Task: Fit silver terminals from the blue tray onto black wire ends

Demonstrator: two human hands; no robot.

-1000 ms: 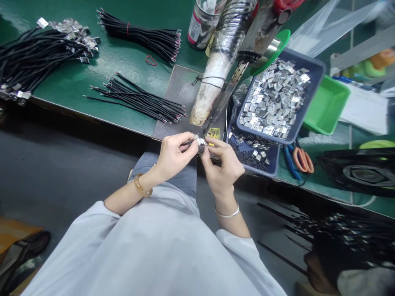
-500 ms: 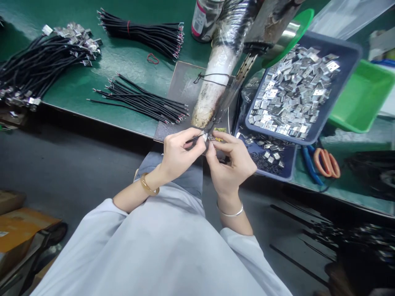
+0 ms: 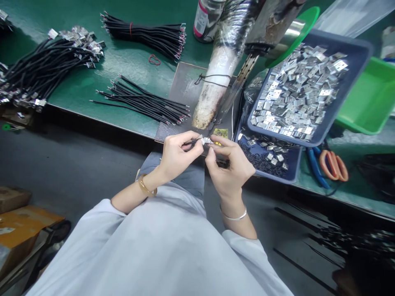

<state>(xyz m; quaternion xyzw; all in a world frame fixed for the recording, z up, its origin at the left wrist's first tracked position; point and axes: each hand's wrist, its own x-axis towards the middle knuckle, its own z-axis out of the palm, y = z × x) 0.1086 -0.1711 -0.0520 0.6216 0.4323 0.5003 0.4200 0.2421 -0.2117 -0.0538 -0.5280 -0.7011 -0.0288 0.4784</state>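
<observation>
My left hand [image 3: 180,154] is closed in a pinch on a short black cable [image 3: 191,142] near its end. At that end, between the two hands, is a small silver metal USB plug [image 3: 207,140]. My right hand [image 3: 231,162] has its thumb and forefinger drawn together at the plug's other end, partly covering it. Just above my hands are the tip of a soldering iron [image 3: 219,114] and a wrapped white tube [image 3: 206,100]. Loose black cables [image 3: 145,100] with stripped ends lie to the left, partly on a dark board [image 3: 185,80].
A blue tray [image 3: 331,119] of metal shells overlaps a lower tray [image 3: 290,177] of small parts. Beyond are a green bin [image 3: 367,96] and orange-and-blue handled pliers [image 3: 333,164]. Bundled cables [image 3: 143,35], finished-looking plugged cables [image 3: 52,68], a jar [image 3: 207,20] and a green-rimmed spool [image 3: 296,37] surround the workspace.
My hands have come slightly down from the iron's tip, and more of the silver plug shows between them. The view has shifted a little.
</observation>
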